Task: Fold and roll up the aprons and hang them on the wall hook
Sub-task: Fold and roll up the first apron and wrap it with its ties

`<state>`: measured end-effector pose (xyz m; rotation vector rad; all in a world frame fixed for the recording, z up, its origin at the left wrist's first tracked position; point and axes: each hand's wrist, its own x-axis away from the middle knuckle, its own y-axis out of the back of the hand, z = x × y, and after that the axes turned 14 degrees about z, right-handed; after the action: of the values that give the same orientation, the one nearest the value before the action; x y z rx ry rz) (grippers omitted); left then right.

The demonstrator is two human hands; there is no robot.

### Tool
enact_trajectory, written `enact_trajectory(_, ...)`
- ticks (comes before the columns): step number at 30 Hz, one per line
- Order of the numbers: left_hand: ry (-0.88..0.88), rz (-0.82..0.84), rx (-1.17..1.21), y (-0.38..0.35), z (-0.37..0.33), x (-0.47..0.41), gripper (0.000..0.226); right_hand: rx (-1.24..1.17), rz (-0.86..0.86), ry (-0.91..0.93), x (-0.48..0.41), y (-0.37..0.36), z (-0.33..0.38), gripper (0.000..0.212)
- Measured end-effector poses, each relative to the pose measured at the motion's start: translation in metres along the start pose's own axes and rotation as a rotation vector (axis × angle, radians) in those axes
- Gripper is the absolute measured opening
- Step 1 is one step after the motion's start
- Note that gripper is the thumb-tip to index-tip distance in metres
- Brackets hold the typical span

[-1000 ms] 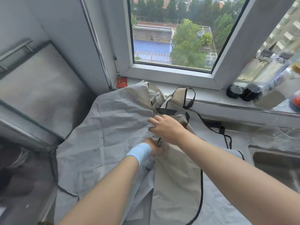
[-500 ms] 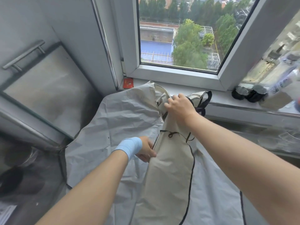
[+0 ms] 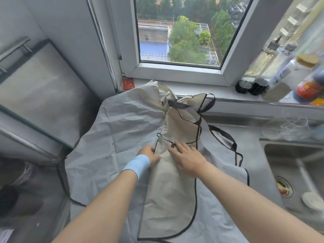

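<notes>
Daylit window (image 3: 177, 32) above steel counter (image 3: 252, 137), sink (image 3: 298, 165) at right.

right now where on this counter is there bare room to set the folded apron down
Bare counter strip between the grey apron and the sink. Crowded: bottles on the sill, beige apron spread mid-counter.

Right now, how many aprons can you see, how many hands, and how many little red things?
Aprons: 2, a grey apron spread underneath and a beige apron lying on top of it.
Hands: 2, the left hand and the right hand, both on the beige apron.
Little red things: 1, a red packet.
Total: 5.
</notes>
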<state>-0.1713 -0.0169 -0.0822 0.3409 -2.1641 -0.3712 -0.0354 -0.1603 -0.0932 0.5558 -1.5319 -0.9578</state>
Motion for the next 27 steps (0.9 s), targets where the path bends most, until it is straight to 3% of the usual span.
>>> enact_trajectory(2, 0.014, 0.057, 0.009, -0.006, 0.002, 0.009, 0.016, -0.031, 0.013, -0.03, 0.008, -0.007, 0.005, 0.07)
enact_trajectory(6, 0.084, 0.091, 0.038, -0.019, 0.015, 0.028, 0.018, -0.12, -0.206, -0.041, 0.026, -0.022, 0.019, 0.061)
enact_trajectory(10, 0.126, 0.063, 0.085, -0.034, 0.029, 0.04, 0.022, -0.199, -0.276, -0.034, 0.042, -0.056, 0.042, 0.048)
enact_trajectory(13, 0.168, 0.088, 0.113, -0.05, 0.035, 0.058, 0.033, -0.28, -0.268, -0.095, 0.059, -0.078, 0.06, 0.057)
enact_trajectory(16, 0.204, 0.153, 0.009, -0.071, 0.046, 0.077, 0.053, -0.374, -0.137, -0.175, 0.079, -0.105, 0.074, 0.074)
enact_trajectory(22, 0.21, -0.137, -0.345, -0.1, 0.058, 0.101, 0.071, -0.393, 0.204, -0.135, 0.103, -0.139, 0.078, 0.078)
enact_trajectory(24, 0.145, -0.329, -0.389, -0.109, 0.054, 0.103, 0.07, -0.425, 0.108, -0.113, 0.117, -0.142, 0.068, 0.063)
enact_trajectory(27, -0.132, -0.493, -0.662, -0.125, 0.039, 0.1, 0.051, -0.439, -0.042, -0.179, 0.139, -0.151, 0.048, 0.055)
